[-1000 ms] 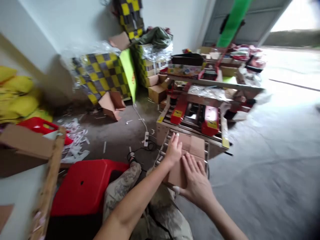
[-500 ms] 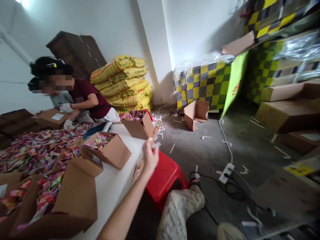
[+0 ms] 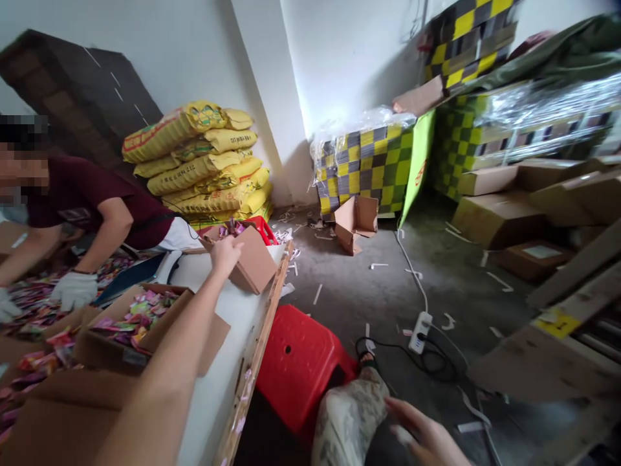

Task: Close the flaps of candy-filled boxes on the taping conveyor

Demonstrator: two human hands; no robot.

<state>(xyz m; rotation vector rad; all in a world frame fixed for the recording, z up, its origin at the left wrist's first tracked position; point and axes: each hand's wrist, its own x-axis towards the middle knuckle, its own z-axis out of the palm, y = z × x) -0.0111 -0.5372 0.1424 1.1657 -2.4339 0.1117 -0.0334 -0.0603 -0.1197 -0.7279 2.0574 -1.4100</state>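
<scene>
My left hand point(image 3: 226, 257) reaches across the white table point(image 3: 228, 327), its fingers curled at the near rim of an open cardboard box point(image 3: 255, 260). Small wrapped packets show in that box's top. Low at the right, over the floor, my right hand point(image 3: 424, 432) has its fingers extended and holds nothing visible. Beneath my left forearm, another cardboard box point(image 3: 213, 343) holds pink, purple and green packets point(image 3: 143, 317). A further cardboard box point(image 3: 63, 414) is at the lower left, partly behind my arm.
A red stool point(image 3: 301, 362) stands beside the table's wooden edge. A power strip point(image 3: 420, 331) with cables lies on the floor. At the left, a co-worker's gloved hand point(image 3: 75, 289) is over the loose packets. Yellow sacks point(image 3: 208, 162) and an open carton point(image 3: 356, 223) are farther back.
My left hand has moved forward and left to the far box. My right hand has come into view at the lower right. The view has shifted right, and the co-worker leans lower over the packets.
</scene>
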